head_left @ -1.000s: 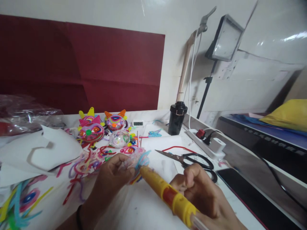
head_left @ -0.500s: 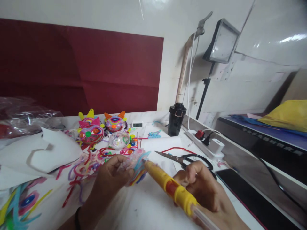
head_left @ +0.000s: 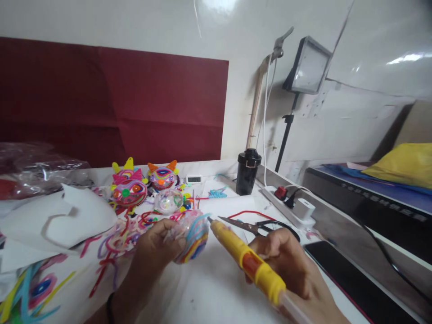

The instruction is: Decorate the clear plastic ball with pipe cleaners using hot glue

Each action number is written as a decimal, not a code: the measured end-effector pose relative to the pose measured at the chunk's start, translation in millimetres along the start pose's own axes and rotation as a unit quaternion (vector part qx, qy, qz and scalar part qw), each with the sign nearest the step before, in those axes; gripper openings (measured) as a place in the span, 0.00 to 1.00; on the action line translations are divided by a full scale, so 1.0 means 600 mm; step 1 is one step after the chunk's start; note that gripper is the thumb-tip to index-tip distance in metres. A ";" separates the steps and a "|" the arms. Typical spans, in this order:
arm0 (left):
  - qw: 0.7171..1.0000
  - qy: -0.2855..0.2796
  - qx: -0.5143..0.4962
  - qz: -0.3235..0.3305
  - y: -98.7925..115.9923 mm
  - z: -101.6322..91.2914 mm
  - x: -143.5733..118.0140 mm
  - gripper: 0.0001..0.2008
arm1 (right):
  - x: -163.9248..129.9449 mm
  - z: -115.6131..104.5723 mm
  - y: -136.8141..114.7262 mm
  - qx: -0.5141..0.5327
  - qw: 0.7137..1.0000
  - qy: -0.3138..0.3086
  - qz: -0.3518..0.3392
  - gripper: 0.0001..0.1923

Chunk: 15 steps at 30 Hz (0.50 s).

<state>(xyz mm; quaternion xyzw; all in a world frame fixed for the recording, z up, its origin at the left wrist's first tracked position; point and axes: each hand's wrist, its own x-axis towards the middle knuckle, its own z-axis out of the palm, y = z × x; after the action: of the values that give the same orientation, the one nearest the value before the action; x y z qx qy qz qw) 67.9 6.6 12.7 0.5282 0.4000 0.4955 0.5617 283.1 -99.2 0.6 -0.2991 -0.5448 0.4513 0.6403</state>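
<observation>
From the head view, the left hand closes its grip on a clear ball wound with coloured strands, held just above the table near its front edge. The right hand is wrapped around a yellow pen, its tip just beside the ball. Only part of the ball looks covered, so more winding seems left. Two finished heads and a bare ball sit toward the back edge; scissors lie behind the pen.
</observation>
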 end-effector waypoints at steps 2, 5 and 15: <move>1.000 0.013 -0.021 -0.005 0.006 -0.002 0.004 0.12 | -0.008 -0.001 -0.001 -0.054 0.998 -0.005 0.012 0.15; 0.997 0.032 -0.072 0.009 0.017 -0.005 0.012 0.13 | -0.014 0.000 -0.002 -0.142 0.983 -0.078 0.081 0.14; 0.989 0.013 -0.145 0.032 0.032 -0.008 0.011 0.11 | 0.028 0.001 0.067 -0.511 0.802 -0.252 -0.180 0.13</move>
<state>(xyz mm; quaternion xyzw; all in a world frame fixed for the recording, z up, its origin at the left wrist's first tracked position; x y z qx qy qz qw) 62.1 13.0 31.7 0.4475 0.3143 0.5726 0.6107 272.7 -67.7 -27.1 -0.3550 -0.8827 0.0440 0.3047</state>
